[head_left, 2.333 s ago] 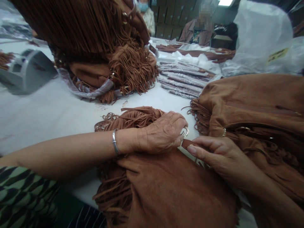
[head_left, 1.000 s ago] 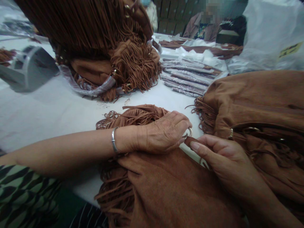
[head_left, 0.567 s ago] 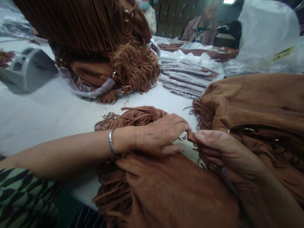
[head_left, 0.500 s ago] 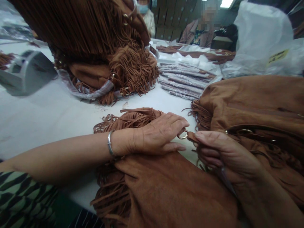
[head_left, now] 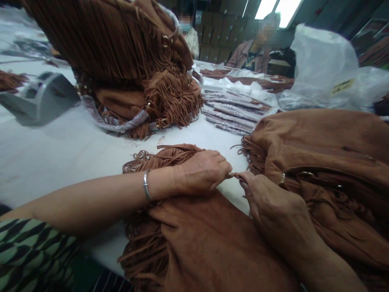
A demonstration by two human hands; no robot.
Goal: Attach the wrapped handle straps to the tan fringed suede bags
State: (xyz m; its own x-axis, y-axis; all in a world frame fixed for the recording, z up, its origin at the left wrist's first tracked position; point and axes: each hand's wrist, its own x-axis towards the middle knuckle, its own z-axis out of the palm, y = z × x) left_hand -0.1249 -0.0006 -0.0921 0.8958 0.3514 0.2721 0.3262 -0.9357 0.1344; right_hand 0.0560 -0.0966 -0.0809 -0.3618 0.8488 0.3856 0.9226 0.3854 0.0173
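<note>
A brown suede bag [head_left: 206, 239] with fringe along its left side lies in front of me on the white table. My left hand [head_left: 203, 172], with a silver bangle on the wrist, rests over the bag's top edge, fingers closed on a small gold metal ring [head_left: 231, 174]. Just right of it, my right hand [head_left: 273, 202] pinches a short brown strap tab [head_left: 240, 176] that meets the ring. The two hands are almost touching. Their fingertips partly cover the ring and the tab.
Fringed brown bags are piled [head_left: 121, 52] at the back left, beside a grey tape dispenser [head_left: 41, 97]. Wrapped straps [head_left: 234, 109] lie mid-table. More brown bags [head_left: 328, 142] and clear plastic [head_left: 325, 65] are on the right. Two people [head_left: 252, 52] are across the table.
My left fingers have closed in around the ring. My right hand has turned over, its back now up, and moved slightly left with the tab. The view has tilted up a little.
</note>
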